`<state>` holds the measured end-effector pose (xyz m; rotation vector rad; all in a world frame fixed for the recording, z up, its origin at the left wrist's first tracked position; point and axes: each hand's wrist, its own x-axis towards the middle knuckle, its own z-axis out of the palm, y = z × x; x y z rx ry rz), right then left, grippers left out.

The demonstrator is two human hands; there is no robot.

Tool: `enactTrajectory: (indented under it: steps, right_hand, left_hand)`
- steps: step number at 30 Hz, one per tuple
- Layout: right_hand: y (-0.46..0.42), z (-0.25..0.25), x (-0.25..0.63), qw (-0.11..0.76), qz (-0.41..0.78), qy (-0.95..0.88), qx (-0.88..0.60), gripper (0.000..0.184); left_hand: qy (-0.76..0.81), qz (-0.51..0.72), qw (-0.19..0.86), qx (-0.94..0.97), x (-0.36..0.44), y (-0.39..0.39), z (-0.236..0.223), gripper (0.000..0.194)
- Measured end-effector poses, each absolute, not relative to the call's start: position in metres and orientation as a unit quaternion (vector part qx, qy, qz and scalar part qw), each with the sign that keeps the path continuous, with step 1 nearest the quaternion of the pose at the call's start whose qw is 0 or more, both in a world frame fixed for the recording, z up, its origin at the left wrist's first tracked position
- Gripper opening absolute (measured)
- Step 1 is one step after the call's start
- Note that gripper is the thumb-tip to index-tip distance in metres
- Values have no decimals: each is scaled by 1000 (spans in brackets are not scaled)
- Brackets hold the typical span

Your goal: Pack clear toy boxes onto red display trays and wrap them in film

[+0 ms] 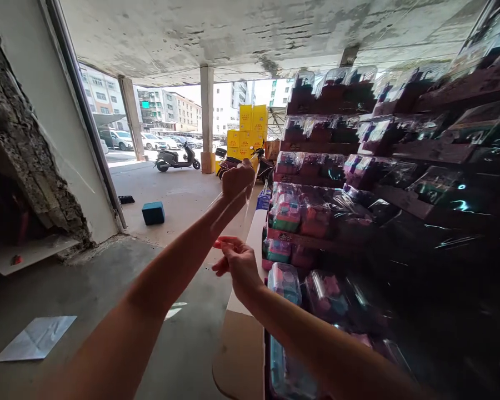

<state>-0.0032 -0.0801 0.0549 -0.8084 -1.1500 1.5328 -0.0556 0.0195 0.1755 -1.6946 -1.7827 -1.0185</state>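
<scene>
My left hand is raised in front of me, its fingers closed in a fist. A thin strip of clear plastic film hangs from it, running down toward my right hand. That hand is lower and nearer, with thumb and forefinger pinched together and the other fingers curled; what lies between the fingertips is too small to make out. To the right of both hands rises a tall stack of clear-lidded plastic boxes with pink, teal and purple contents, in layered trays. Shiny clear wrap covers part of the stack.
Brown cardboard juts out under the stack. On the floor lie a blue block and a white sheet. Farther off stand a scooter, a pillar and yellow boxes. A broken wall edge is at left.
</scene>
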Motion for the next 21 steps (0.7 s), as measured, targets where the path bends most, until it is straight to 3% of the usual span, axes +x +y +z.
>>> enactTrajectory:
  steps: [4,8,12,18,21]
  right_hand:
    - [-33,59,48,522,621,-431,-395,8]
    - [6,60,113,567,581,-419,-408,17]
    - [18,68,147,579,573,-426,-392,13]
    - [17,106,153,609,572,-482,-262,19]
    - [11,113,174,582,566,-529,-249,16]
  left_hand:
    - [-606,-458,171,-627,-67,19,169,33]
    - [-484,-572,-51,-661,-79,26,161,31]
    - [-404,-593,-211,-664,-79,28,163,29]
    - [-404,-646,-203,-615,-83,-5,190,31]
    - [-376,-647,-185,-637,-83,-36,184,30]
